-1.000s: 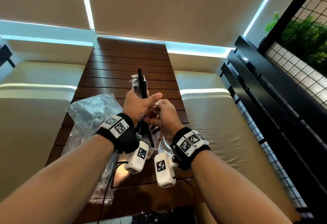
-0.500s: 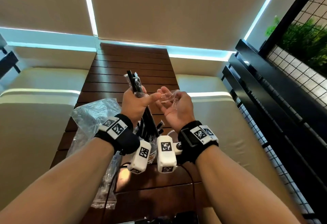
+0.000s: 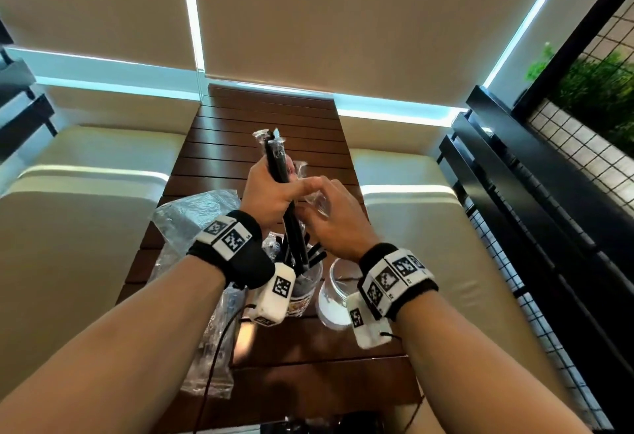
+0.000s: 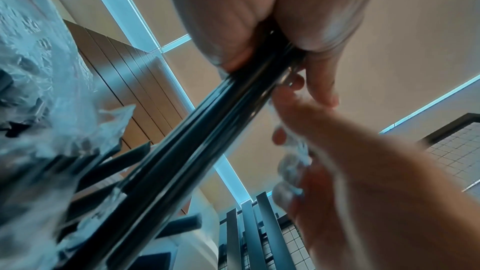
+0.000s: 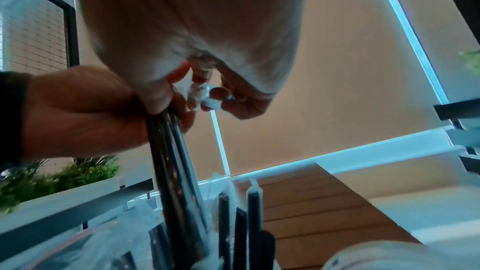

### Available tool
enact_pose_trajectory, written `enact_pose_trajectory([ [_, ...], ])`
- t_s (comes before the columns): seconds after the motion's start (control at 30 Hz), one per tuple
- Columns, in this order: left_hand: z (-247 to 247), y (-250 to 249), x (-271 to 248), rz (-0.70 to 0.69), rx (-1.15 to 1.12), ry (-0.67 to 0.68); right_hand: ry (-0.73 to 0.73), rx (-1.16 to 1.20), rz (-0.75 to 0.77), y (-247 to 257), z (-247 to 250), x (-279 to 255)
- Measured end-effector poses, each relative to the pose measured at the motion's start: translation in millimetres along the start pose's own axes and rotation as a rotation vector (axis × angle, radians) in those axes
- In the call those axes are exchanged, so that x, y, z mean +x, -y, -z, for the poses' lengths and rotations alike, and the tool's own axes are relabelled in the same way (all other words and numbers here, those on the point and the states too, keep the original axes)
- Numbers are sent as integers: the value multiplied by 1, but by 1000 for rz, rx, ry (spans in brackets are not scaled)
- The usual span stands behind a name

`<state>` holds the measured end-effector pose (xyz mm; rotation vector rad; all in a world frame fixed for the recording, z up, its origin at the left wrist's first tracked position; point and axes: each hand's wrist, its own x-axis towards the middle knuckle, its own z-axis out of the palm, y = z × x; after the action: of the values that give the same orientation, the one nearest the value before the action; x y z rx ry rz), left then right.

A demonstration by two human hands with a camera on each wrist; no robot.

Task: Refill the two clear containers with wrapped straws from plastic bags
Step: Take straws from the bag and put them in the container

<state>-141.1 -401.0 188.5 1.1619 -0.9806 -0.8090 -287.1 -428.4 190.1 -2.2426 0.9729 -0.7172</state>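
My left hand (image 3: 276, 190) grips a bundle of black wrapped straws (image 3: 279, 166) held upright, its lower end over a clear container (image 3: 306, 284) that holds several black straws. My right hand (image 3: 320, 203) is against the bundle's right side, and its curled fingers pinch a crumpled clear plastic wrap (image 3: 314, 198). The left wrist view shows the bundle (image 4: 207, 130) running out of my fist, with the wrap (image 4: 293, 163) in the right hand's fingers (image 4: 279, 137). In the right wrist view the wrap (image 5: 207, 98) sits by the left hand (image 5: 78, 114). A second clear container (image 3: 334, 293) stands to the right, its contents hidden.
A crumpled clear plastic bag (image 3: 192, 217) lies on the slatted wooden table (image 3: 271, 114) to the left of the containers. Cream cushioned benches (image 3: 68, 227) flank the table. A black metal grid railing (image 3: 549, 210) runs along the right.
My right hand has turned from palm-up to palm-down and closed on the clear wrap beside the bundle. The left hand still holds the straws, now tilted further left at the top.
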Motion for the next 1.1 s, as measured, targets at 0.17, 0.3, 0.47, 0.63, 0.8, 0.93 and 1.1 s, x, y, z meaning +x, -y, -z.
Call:
enact_pose_trajectory([
  [0.17, 9, 2, 1, -25, 45, -72, -160, -80, -58, -13, 1, -10],
  [0.3, 7, 7, -8, 9, 122, -40, 488, -164, -215, -3, 21, -34],
  [0.47, -10, 6, -14, 38, 65, -63, 801, -359, -285, -8, 2, -62],
  [0.63, -11, 23, -20, 60, 176, 28, 845, -519, -309, -23, -43, -89],
  [0.8, -6, 51, -38, 110, 368, 27, 687, -572, -368, -48, -92, -104],
  [0.93, -6, 59, -48, 99, 734, -13, 621, -535, -438, -68, -117, -109],
  [1.1, -9, 60, -50, 129, 893, 53, 515, -492, -483, -68, -125, -108],
])
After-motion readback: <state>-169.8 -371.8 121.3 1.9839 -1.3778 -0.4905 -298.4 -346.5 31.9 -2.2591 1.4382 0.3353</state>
